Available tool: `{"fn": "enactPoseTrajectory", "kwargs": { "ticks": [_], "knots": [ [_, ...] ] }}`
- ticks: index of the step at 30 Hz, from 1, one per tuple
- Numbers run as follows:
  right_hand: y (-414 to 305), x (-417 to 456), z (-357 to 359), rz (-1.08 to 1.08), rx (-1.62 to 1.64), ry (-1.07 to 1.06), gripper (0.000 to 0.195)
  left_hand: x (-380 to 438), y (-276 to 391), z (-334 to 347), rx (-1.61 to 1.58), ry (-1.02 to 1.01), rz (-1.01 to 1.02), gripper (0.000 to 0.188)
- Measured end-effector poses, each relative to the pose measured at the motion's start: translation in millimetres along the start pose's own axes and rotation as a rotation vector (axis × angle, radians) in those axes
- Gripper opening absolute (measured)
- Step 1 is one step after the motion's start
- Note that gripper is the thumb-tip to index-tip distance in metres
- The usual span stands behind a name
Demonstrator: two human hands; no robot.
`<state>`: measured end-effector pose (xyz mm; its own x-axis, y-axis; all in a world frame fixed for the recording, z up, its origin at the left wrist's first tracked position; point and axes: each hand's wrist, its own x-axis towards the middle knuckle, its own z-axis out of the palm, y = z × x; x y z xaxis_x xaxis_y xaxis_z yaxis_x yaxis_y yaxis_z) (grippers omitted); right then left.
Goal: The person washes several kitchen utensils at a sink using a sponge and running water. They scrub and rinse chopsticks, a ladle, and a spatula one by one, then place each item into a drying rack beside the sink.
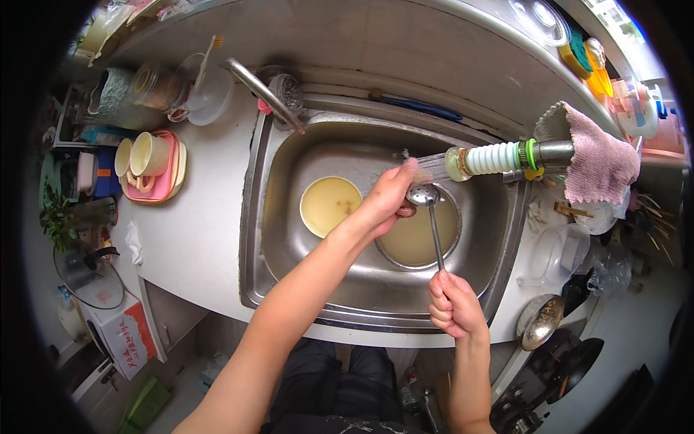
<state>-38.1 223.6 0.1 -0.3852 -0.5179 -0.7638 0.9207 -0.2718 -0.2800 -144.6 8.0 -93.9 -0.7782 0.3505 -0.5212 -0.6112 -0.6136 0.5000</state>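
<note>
My right hand (pixel 457 304) is closed around the handle of a metal slotted spoon (pixel 436 233), its perforated bowl raised over the sink. At that bowl, my left hand (pixel 393 190) has its thumb above and its curled fingers below, partly hidden. Water streams onto the left hand from a faucet with a white ribbed extension (pixel 490 159). Beneath the spoon, a round metal pot or bowl (pixel 458 217) holds cloudy liquid. To its left in the stainless steel sink (pixel 347 295) sits a white-rimmed bowl (pixel 320 232) of yellowish liquid with brown bits.
Cream cups (pixel 149 154) stand on a pink tray (pixel 172 163) left of the sink. A metal tube (pixel 265 95) juts over the sink's back left corner. A pink cloth (pixel 602 157) drapes the faucet. Clear plastic containers (pixel 558 257) and a metal bowl (pixel 539 323) occupy the right side.
</note>
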Motion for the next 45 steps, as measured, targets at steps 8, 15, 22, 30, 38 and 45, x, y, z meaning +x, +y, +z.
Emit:
{"fn": "enactPoseTrajectory", "kwargs": {
  "ticks": [8,15,22,30,38,45],
  "knots": [
    [-6,-4,-1,-0.05,-0.277,0.109,0.038,5,-15,3,0.723,0.137,0.477,0.047],
    [-8,-24,-1,-0.196,-0.654,0.284,0.044,-3,8,-24,-0.177,0.059,-0.049,0.057],
    [-6,-17,-13,-0.371,-0.801,0.508,0.034,-24,0,-49,-0.485,-0.117,0.071,0.063],
    [10,12,-1,-0.303,-0.398,0.383,0.025,-36,-21,-38,-0.727,-0.054,0.052,0.063],
    [10,15,15,-0.314,-0.568,0.485,0.027,-32,-30,-27,-0.736,-0.045,0.189,0.057],
    [4,14,18,-0.36,-0.791,0.482,0.031,-25,-22,-3,-0.063,-0.017,0.478,0.054]
  ]
}}
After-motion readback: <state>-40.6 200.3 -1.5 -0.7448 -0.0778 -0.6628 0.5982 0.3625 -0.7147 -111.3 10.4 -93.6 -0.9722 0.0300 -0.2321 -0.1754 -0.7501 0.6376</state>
